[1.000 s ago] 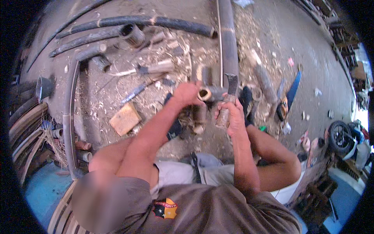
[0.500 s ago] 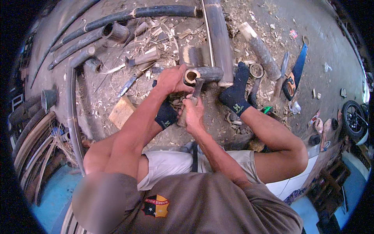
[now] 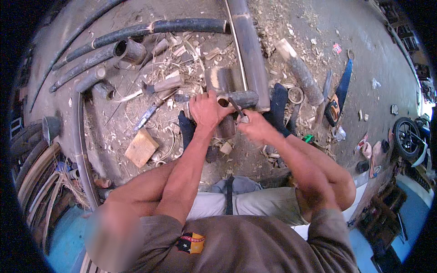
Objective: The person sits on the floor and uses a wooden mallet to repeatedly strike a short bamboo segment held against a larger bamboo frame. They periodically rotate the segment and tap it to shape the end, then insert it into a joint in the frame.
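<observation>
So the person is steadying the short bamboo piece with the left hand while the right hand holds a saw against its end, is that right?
Not quite: in the head view, the right hand holds a slim metal tool, not a saw. The left hand does steady the short bamboo piece.

Long dark bamboo poles (image 3: 136, 34) are lying across the upper left of the frame. A flat wooden block (image 3: 141, 147) is sitting at centre left among shavings. A blue-handled saw (image 3: 339, 93) is resting at upper right, and a wheel (image 3: 406, 136) is standing at the right edge.

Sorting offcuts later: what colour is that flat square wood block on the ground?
Light tan wooden block, clearest in the head view.
</observation>
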A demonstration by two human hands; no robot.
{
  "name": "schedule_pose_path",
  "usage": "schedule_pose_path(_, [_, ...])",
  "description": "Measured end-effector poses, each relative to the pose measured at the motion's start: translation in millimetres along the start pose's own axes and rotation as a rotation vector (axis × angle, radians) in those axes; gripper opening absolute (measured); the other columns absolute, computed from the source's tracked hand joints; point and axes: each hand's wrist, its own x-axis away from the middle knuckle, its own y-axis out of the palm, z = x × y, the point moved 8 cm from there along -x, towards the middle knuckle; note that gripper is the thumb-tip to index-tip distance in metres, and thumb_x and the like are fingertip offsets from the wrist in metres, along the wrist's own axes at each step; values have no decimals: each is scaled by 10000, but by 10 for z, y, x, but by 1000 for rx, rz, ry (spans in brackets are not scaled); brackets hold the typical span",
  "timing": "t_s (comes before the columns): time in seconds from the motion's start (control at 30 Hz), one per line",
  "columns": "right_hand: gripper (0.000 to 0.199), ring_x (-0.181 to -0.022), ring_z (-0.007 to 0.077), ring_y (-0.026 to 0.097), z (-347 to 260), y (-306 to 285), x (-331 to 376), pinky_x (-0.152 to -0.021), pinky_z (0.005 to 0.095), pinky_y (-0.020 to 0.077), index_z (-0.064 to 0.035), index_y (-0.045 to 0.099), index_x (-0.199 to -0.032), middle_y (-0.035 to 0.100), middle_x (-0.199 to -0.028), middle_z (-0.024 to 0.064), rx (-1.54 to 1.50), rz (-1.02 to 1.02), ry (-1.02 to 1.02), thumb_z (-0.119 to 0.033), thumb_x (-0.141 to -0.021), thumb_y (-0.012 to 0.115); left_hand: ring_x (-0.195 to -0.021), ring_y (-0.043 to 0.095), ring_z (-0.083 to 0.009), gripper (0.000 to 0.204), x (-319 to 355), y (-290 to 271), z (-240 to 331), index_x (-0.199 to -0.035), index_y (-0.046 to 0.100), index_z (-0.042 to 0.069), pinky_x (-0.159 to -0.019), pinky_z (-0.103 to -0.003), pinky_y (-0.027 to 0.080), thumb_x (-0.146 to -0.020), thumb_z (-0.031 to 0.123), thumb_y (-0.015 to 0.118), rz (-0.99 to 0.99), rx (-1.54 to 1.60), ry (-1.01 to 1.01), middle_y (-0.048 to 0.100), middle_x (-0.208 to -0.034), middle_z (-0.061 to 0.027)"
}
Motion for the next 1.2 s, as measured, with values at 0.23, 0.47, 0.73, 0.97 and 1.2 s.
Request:
schedule_pose_path(0.23, [412,-765,347,737,-452,-264,-459,-706,519,580,2,635,-1124,705,-850,229,994,-99,-459,-308,-855,677,-955,710,-354,864,-28,50,-60,-1181,653,30,-935,-473,481,-636,675,831,-181,6,117,734,-1017,-177])
schedule_pose_path(0.47, [178,-575,159,599,292,484,189,-484,345,476,-63,599,-1018,599,-734,32,-326,164,96,-164,-906,693,-1030,688,-364,858,37,-9,-107,-1175,592,53,-931,-476,510,-646,683,833,-294,-32,271,699,-1052,-175])
schedule_pose_path(0.73, [260,-608,251,649,139,184,-127,-591,420,530,-13,608,-1047,649,-729,124,24,189,-63,-209,-878,635,-1024,695,-300,843,-5,48,-19,-1123,651,78,-912,-440,468,-624,741,805,-214,-104,44,723,-1007,-144])
schedule_pose_path(0.97, [438,-913,482,695,-233,-165,-213,-849,582,545,-3,622,-1159,713,-995,299,758,-94,-202,-299,-839,666,-1056,688,-315,848,11,48,-163,-1153,637,55,-933,-470,475,-647,712,811,-275,-87,125,721,-1082,-156])
schedule_pose_path(1.2, [471,-848,472,685,-134,197,-71,-820,543,556,3,571,-1246,712,-936,258,456,-78,-263,-260,-870,677,-1098,680,-318,823,-6,-24,-157,-1107,636,56,-950,-476,479,-666,730,806,-373,-155,109,722,-1112,-155])
